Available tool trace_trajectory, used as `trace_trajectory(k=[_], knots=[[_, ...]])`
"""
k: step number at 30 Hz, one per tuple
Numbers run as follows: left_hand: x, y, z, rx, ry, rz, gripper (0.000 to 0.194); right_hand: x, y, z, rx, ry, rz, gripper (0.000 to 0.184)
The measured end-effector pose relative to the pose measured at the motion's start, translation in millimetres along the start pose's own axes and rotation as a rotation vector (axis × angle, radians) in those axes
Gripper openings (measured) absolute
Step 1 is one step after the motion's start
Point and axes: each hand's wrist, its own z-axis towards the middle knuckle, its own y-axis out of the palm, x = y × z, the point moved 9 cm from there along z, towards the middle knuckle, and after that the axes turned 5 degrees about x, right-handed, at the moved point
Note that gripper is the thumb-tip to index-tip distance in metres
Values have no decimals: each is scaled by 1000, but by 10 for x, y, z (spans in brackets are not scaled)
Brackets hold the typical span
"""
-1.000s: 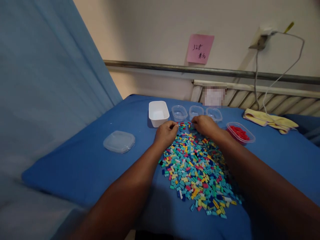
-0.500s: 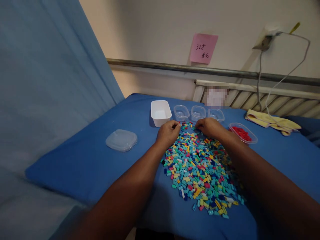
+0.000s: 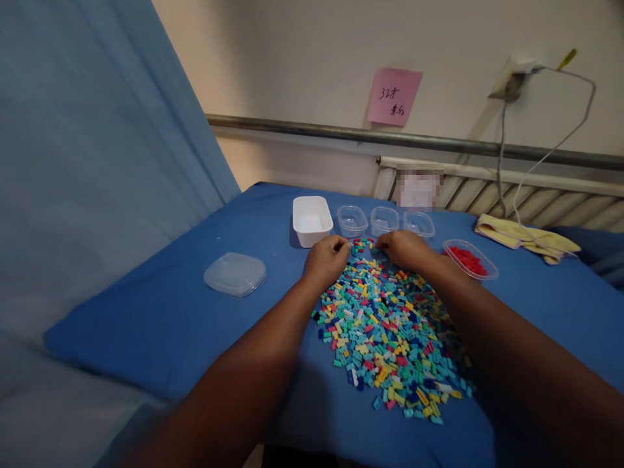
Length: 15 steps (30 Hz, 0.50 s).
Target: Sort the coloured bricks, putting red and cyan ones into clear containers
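A wide heap of small coloured building bricks [image 3: 385,331] lies on the blue sheet, mostly turquoise, yellow, white and pink. My left hand [image 3: 326,263] is at the heap's far left edge, thumb and fingertips pinched together; whatever they hold is too small to name. Across from it, my right hand [image 3: 402,248] curls its fingers down at the far right edge of the heap, and its fingertips are partly hidden. A few red and green bricks [image 3: 361,245] lie between the two hands. Right of my right hand, a clear tub [image 3: 489,271] holds red bricks [image 3: 468,260].
Behind the hands stand a white box [image 3: 312,229] and three clear tubs [image 3: 351,222] in a row. Stacked clear lids [image 3: 234,274] lie at left. A yellow cloth [image 3: 526,237] is at right, under a hanging cable [image 3: 556,149]. A blue curtain [image 3: 97,162] borders the left side.
The view has shifted very slightly. Both hands stay at the far edge of the heap, with only slight finger movement.
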Motion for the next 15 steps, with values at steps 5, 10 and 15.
trace_trajectory(k=[5, 10, 15], knots=[[25, -7, 3, -5, 33, -16, 22, -108, -87, -113, 27, -6, -5, 43], [-26, -9, 34, -2, 36, -20, 24, 97, -417, -463, 141, 20, 47, 42], [0, -22, 50, -6, 35, 8, 24, 890, -847, -863, 320, 169, -11, 39]])
